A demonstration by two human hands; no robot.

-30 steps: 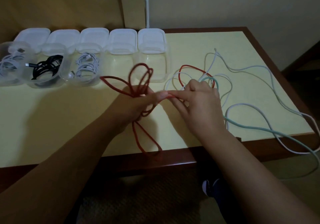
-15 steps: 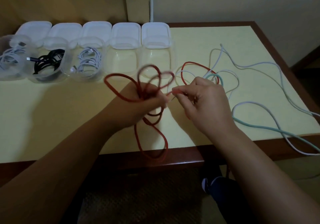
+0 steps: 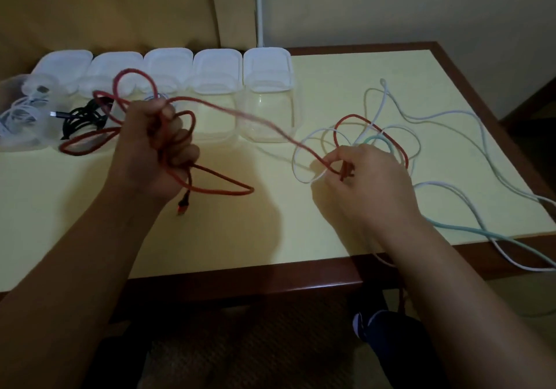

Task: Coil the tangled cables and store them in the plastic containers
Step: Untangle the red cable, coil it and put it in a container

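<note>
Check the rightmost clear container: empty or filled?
Empty. The rightmost container shows only its clear walls and the yellow table through them; its lid lies behind it.

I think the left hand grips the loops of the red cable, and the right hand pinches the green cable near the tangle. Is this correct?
Not quite. In the head view the right hand pinches the red cable too, not the green cable, which lies on the table. The left hand does grip the red loops.
</note>
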